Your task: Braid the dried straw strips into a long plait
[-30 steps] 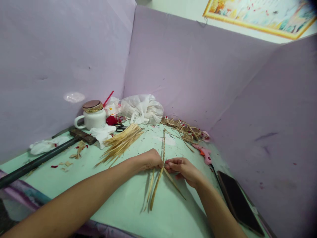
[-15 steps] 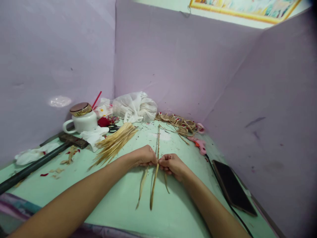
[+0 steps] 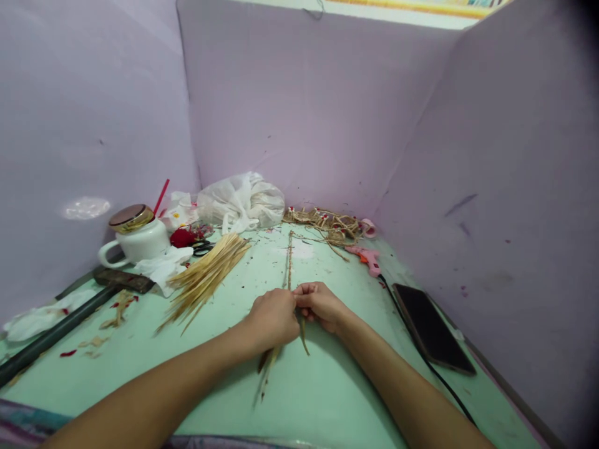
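A thin braid (image 3: 289, 259) of dry plant fibre runs from the far part of the table toward me. Its near end goes in between my hands. My left hand (image 3: 276, 317) is closed around the loose strips (image 3: 270, 368), whose tails hang out below it. My right hand (image 3: 321, 304) pinches the fibre where the braid ends, fingertips touching my left hand, and one short strip (image 3: 304, 337) sticks out under it. The exact crossing of the strips is hidden by my fingers. Left of my hands lies a fanned bundle of dry straw strips (image 3: 210, 274).
On the left are a hammer (image 3: 124, 280), a white mug (image 3: 143, 243), tissue (image 3: 163, 267), scissors (image 3: 203, 248) and red yarn (image 3: 182, 237). A plastic bag (image 3: 243, 202) and braided cords (image 3: 327, 224) sit at the back. A pink glue gun (image 3: 367, 259) and a phone (image 3: 433, 327) lie right.
My left hand has turned over and moved across the strips, gathering the middle and left tails under it. My right hand stays pinched at the braid's end. The view has shifted slightly.
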`<state>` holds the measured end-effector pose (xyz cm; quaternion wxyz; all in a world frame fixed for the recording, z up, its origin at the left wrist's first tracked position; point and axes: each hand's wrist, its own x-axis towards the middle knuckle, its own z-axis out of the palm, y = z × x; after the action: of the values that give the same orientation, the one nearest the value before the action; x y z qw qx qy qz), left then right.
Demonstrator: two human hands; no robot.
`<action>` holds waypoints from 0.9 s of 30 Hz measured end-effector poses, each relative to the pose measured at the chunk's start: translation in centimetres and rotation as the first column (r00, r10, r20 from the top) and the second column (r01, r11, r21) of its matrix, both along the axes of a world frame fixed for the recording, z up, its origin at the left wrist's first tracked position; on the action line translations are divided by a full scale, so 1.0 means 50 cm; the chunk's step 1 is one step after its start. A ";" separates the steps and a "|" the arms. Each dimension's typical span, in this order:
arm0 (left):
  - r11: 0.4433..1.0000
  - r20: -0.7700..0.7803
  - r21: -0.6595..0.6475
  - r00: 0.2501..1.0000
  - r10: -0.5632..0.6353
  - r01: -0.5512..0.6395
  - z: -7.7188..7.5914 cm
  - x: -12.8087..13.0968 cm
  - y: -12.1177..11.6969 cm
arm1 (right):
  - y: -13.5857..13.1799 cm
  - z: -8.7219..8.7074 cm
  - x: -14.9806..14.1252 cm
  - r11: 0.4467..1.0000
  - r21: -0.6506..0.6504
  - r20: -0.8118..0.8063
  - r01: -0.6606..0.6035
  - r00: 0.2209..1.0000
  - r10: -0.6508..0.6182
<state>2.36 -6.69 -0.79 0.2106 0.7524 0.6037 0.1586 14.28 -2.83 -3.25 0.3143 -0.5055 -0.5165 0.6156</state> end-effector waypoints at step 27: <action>0.840 0.415 -0.542 0.877 0.243 0.024 0.002 -0.036 0.074 | 0.009 0.014 0.026 0.939 0.238 0.280 -0.247 0.944 0.177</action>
<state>0.57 -2.97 -0.67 0.5397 0.5665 0.5979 0.1742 15.59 -2.38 -2.56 0.2426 -0.4737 -0.6832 0.4999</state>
